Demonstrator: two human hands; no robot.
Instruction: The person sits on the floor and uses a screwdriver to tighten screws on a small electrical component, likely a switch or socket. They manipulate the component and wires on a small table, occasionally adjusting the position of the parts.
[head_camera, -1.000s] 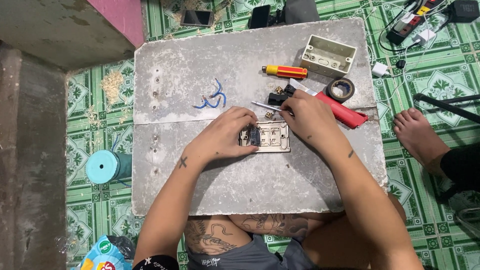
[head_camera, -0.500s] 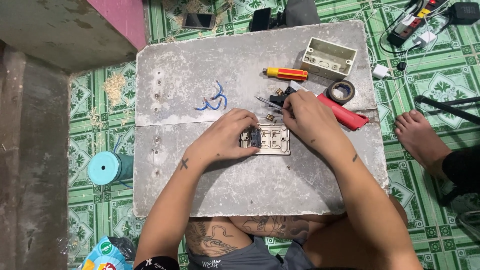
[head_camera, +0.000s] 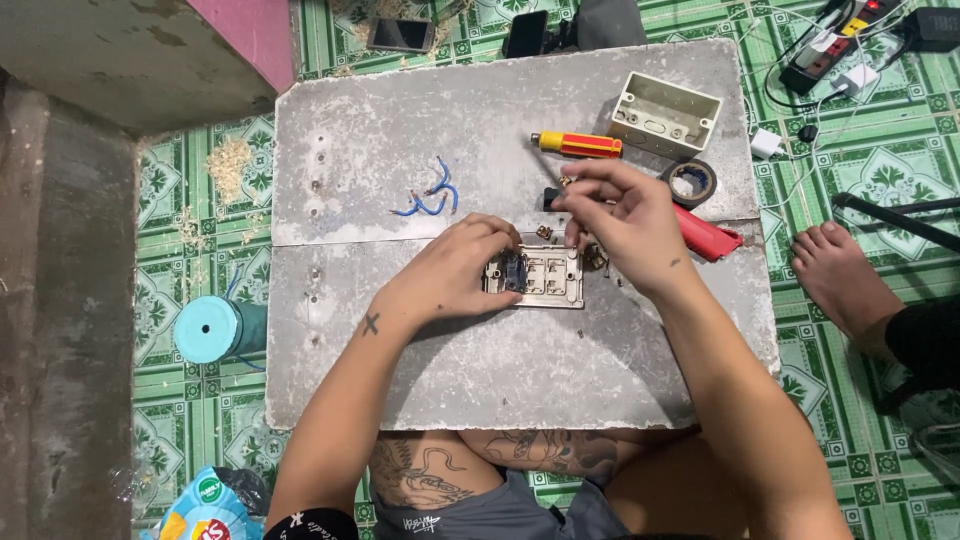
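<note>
Left hand (head_camera: 455, 275): we press it down on the switch plate (head_camera: 535, 277), gripping its edge.
Right hand (head_camera: 615, 215): we pinch something tiny above the plate.

Home floor workspace: green patterned tiles (head_camera: 870, 170)

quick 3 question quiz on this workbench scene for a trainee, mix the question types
1. True or false: the left hand rests on the switch plate.
2. Which lies nearest the junction box? A) blue wire pieces B) tape roll C) teal spool
3. Fill in: the screwdriver has a yellow and ____ handle.

Key: 1 true; 2 B; 3 red. The right hand hovers above the plate, fingertips pinched together; what it pinches is too small to tell.
</note>
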